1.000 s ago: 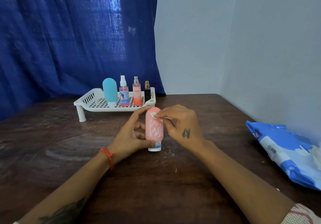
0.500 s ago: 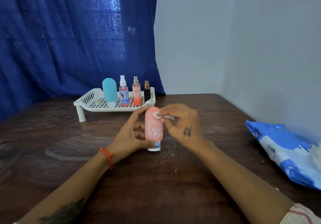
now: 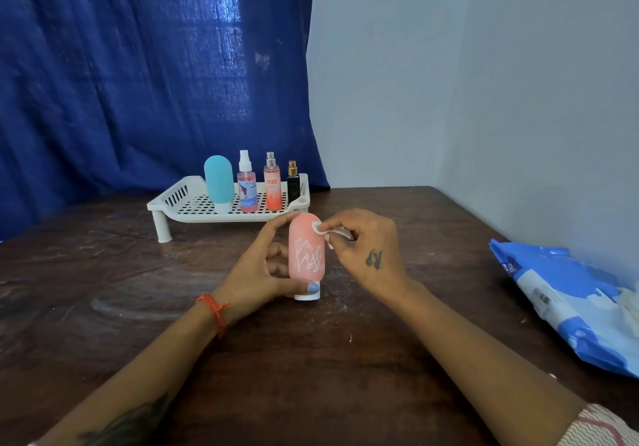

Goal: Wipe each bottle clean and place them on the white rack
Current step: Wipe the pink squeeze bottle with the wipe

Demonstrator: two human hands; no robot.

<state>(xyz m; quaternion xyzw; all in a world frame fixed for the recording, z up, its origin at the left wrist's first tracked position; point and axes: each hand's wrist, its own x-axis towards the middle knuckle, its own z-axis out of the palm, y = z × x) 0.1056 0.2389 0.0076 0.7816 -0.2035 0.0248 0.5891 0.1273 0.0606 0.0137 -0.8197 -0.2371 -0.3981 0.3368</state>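
Left hand (image 3: 262,272) grips the pink bottle (image 3: 306,255) upright at tabletop (image 3: 103,290) centre; right hand (image 3: 366,248) pinches a wipe (image 3: 320,229) against its top. Rack (image 3: 179,200) at 11 o'clock.

Your wipes pack (image 3: 567,302) runs off the right edge. Your left hand (image 3: 257,272) hides the pink bottle (image 3: 306,252)'s far side, and the rack (image 3: 179,198)'s right front leg sits behind it.
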